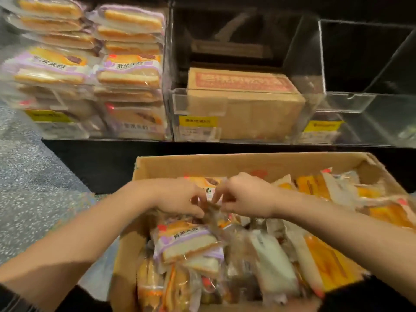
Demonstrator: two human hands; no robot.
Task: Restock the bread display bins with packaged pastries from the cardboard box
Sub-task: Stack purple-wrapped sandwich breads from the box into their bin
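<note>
Here, both hands over cardboard box (225, 164), left hand (180, 199) & right hand (245, 197) fingers curled, pinching one pastry pkg (208, 191)

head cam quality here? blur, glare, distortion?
Head view: warm dim light, soft throughout; both hands, left and right, motion-smeared over the brown cardboard box; glare on the clear acrylic bins; wide-angle bending at edges; yellow shelf labels unreadable.

floor (33, 181): grey speckled | shelf base (101, 163): black; dim warm light
</note>
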